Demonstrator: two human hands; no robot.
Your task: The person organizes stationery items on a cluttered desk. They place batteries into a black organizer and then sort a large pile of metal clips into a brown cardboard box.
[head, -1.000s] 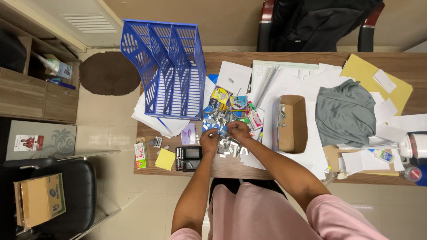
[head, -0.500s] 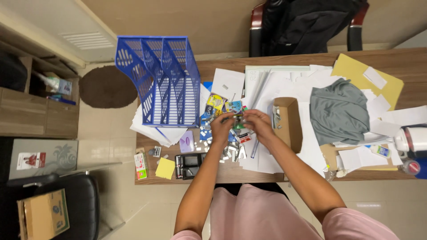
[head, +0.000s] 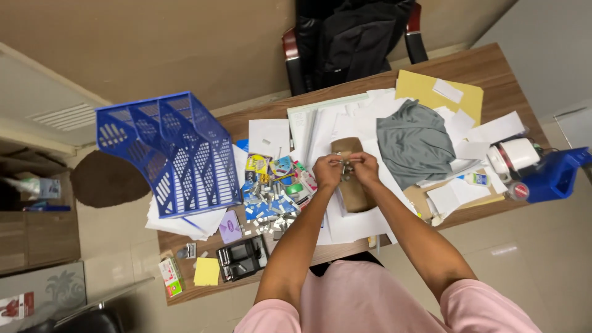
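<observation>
Both hands meet over the small cardboard box (head: 353, 185): left hand (head: 327, 171) and right hand (head: 365, 168) are pinched together on a small metal bit (head: 345, 166); I can't tell what it is. The box sits on loose white papers (head: 345, 123) mid-desk (head: 487, 61), partly hidden by my hands. Left of them I see a heap of small clips and colourful packets (head: 274, 191), then the blue file rack (head: 172, 154). Right of the box, a grey cloth (head: 414, 142) on a yellow folder (head: 425, 86). A black stapler (head: 242, 259) and a yellow sticky-note pad (head: 206, 271) lie near the front edge.
</observation>
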